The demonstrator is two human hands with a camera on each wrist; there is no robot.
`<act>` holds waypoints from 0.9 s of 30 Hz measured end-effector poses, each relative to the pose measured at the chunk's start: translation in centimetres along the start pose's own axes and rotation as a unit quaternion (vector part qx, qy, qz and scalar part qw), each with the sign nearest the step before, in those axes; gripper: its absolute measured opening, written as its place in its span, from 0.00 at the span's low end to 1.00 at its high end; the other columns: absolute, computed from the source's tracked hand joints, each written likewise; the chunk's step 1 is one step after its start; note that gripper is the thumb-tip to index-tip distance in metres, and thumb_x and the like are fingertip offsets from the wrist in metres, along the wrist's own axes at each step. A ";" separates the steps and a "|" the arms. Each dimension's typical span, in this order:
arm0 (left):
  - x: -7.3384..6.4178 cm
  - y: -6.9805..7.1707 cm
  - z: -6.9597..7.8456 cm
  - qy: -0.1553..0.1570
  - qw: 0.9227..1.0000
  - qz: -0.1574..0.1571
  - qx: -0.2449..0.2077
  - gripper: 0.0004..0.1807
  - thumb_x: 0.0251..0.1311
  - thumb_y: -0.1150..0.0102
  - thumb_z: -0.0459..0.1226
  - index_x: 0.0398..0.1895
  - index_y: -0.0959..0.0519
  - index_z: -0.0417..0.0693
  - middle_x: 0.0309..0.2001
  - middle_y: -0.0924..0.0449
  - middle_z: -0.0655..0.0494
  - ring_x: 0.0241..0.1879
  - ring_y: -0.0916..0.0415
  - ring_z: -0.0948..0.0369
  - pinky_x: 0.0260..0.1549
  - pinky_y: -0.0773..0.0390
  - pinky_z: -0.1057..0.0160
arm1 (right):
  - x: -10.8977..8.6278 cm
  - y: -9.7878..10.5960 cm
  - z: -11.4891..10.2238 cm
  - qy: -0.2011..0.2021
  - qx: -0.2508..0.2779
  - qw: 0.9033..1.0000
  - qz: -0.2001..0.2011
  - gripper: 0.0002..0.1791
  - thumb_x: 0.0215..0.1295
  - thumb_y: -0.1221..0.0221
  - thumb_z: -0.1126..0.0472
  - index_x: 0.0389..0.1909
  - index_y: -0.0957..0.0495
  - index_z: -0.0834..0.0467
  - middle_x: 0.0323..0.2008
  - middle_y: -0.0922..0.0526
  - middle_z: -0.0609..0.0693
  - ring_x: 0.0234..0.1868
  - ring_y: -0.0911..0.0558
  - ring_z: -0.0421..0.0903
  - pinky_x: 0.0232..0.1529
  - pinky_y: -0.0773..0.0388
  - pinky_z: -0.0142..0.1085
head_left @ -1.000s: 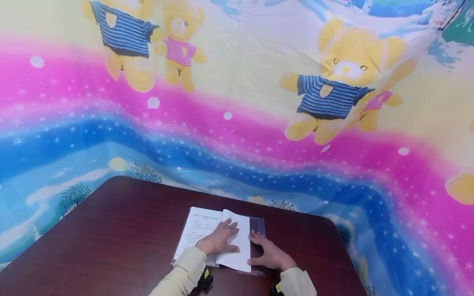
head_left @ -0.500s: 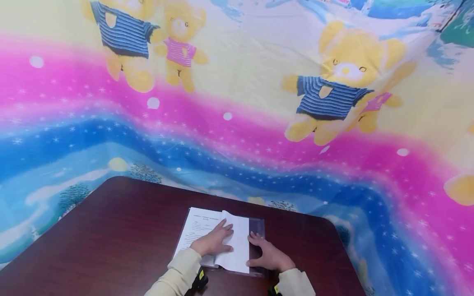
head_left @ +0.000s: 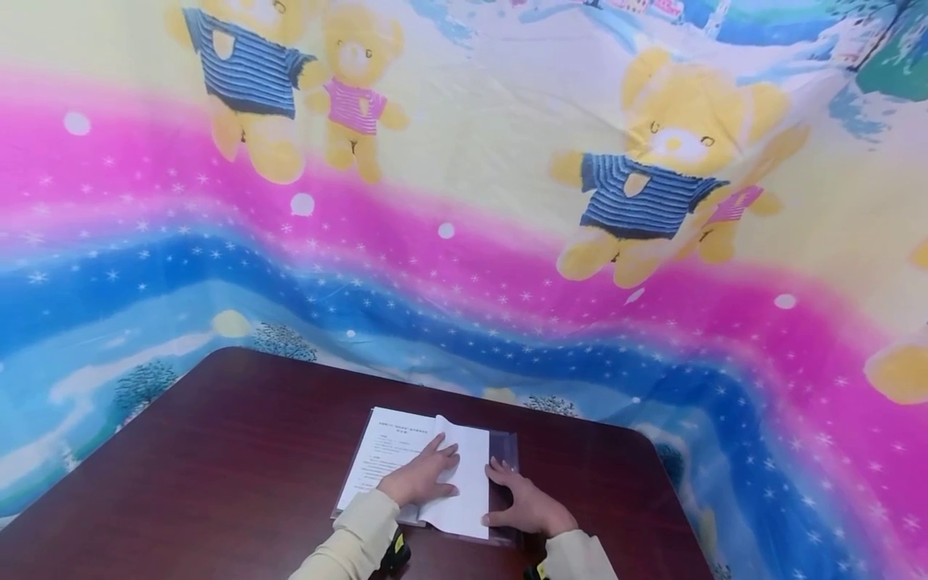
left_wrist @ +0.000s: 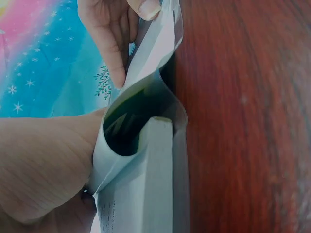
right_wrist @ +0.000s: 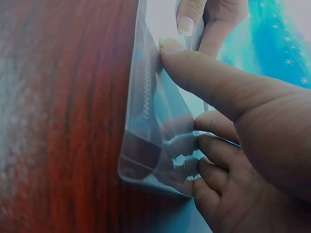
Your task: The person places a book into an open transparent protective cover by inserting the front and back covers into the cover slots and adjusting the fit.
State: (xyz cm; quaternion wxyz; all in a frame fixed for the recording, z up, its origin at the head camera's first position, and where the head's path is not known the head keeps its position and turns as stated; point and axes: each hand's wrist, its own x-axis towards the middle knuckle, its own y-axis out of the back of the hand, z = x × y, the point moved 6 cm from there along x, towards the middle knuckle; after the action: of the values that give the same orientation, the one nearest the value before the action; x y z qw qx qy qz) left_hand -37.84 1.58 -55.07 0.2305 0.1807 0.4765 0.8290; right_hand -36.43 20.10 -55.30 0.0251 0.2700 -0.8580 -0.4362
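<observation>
A thick printed booklet [head_left: 391,443] lies on the table inside a clear plastic cover [head_left: 504,451] that sticks out past its right side. A blank white sheet [head_left: 473,463] covers the booklet's right part; in the left wrist view it bows up into a loop beside the thick page block [left_wrist: 158,179]. My left hand [head_left: 422,477] rests on this sheet, fingers spread. My right hand [head_left: 532,503] touches the sheet's right edge, thumb and fingers wide apart. In the right wrist view its fingertips [right_wrist: 206,141] meet the clear plastic and its thumb lies near my left thumb.
The dark red-brown table [head_left: 217,459] has rounded far corners. Behind it hangs a cloth backdrop [head_left: 464,242] printed with teddy bears and snowflakes. Dark wrist devices [head_left: 395,554] sit by both light sleeves [head_left: 355,532].
My left hand has shifted slightly left on the white sheet. My right hand stays at the sheet's right edge, and the booklet has hardly moved.
</observation>
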 end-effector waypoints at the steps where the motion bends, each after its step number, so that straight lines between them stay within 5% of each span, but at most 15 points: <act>1: 0.0 0.0 0.0 -0.001 1.000 0.001 0.000 0.31 0.64 0.32 0.43 0.66 0.25 0.35 0.73 0.32 0.41 0.78 0.50 0.41 0.74 0.40 0.45 | 0.0 0.0 0.1 0.003 0.006 1.000 -0.001 0.47 0.61 0.29 0.48 0.76 0.37 0.60 0.79 0.46 0.64 0.78 0.51 0.71 0.68 0.42 0.71; 9: 0.0 0.0 0.5 0.001 1.000 0.005 0.010 0.31 0.63 0.32 0.42 0.66 0.25 0.36 0.73 0.32 0.42 0.78 0.48 0.41 0.73 0.38 0.46 | 0.2 -0.2 1.2 0.037 -0.003 0.999 -0.004 0.51 0.60 0.34 0.33 0.78 0.40 0.54 0.80 0.47 0.60 0.79 0.53 0.69 0.68 0.43 0.72; 17: 0.2 -0.2 0.9 0.004 1.000 0.013 0.023 0.31 0.63 0.32 0.44 0.67 0.24 0.39 0.73 0.31 0.45 0.78 0.47 0.43 0.73 0.38 0.49 | -0.1 0.1 0.3 0.032 0.021 0.999 -0.002 0.49 0.61 0.29 0.46 0.76 0.39 0.65 0.79 0.46 0.65 0.78 0.52 0.72 0.68 0.45 0.73; 27: 0.4 -0.7 0.7 -0.003 0.999 0.021 0.029 0.31 0.64 0.32 0.44 0.67 0.25 0.38 0.72 0.30 0.45 0.77 0.46 0.42 0.73 0.38 0.49 | -0.1 -0.1 0.1 0.026 0.001 1.000 0.001 0.47 0.62 0.30 0.48 0.76 0.38 0.64 0.78 0.45 0.65 0.78 0.50 0.70 0.68 0.42 0.71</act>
State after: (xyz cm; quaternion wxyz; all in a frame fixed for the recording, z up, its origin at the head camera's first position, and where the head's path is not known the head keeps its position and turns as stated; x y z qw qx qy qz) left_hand -37.65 2.60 -55.30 0.2089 0.1997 0.4961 0.8188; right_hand -36.33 20.12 -55.44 0.0472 0.2802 -0.8579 -0.4282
